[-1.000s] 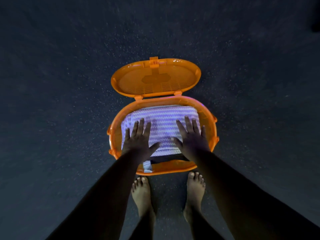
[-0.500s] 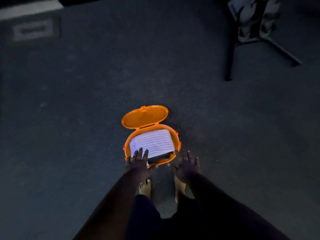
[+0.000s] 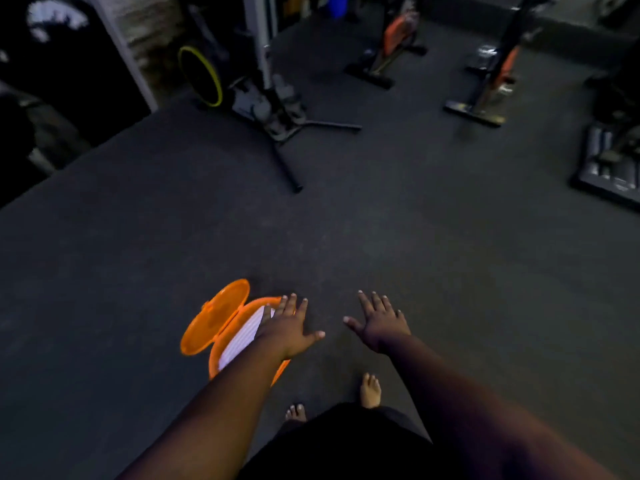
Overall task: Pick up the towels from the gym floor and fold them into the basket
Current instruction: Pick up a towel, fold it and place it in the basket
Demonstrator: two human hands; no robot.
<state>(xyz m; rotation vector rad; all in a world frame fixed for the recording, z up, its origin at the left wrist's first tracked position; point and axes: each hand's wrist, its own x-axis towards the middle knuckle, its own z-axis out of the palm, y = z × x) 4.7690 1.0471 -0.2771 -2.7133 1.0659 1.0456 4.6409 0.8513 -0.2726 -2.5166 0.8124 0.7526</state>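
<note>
We look down from head height on a dim gym, where an orange basket (image 3: 221,358) sits on the dark rubber floor (image 3: 346,237) at lower left of centre, its oval lid (image 3: 214,318) swung back and lying open on the far-left side. Inside the basket we see a folded white towel (image 3: 242,336), its ribbed top face showing pale between the rim and the forearm that crosses over it. Our left hand (image 3: 289,325) is stretched forward above the basket's right edge, palm down, fingers straight and spread, thumb out to the right; it holds nothing, and we cannot tell whether it touches the rim or hangs above it. Our right hand (image 3: 379,323) is held out beside it, apart from the basket and over bare floor, likewise flat, fingers fanned and empty. Between and below the two forearms we see two bare feet, the left foot (image 3: 296,412) only by its toes and the right foot (image 3: 370,389) a little further forward, both just right of the basket. Dark clothing fills the bottom edge. Across the far side of the room stand blurred machines: a frame with a yellow-rimmed wheel (image 3: 201,76) and long floor legs at upper centre, two orange-trimmed exercise bikes (image 3: 394,39) at upper right, and a dark ribbed platform (image 3: 609,168) at the right edge.
</note>
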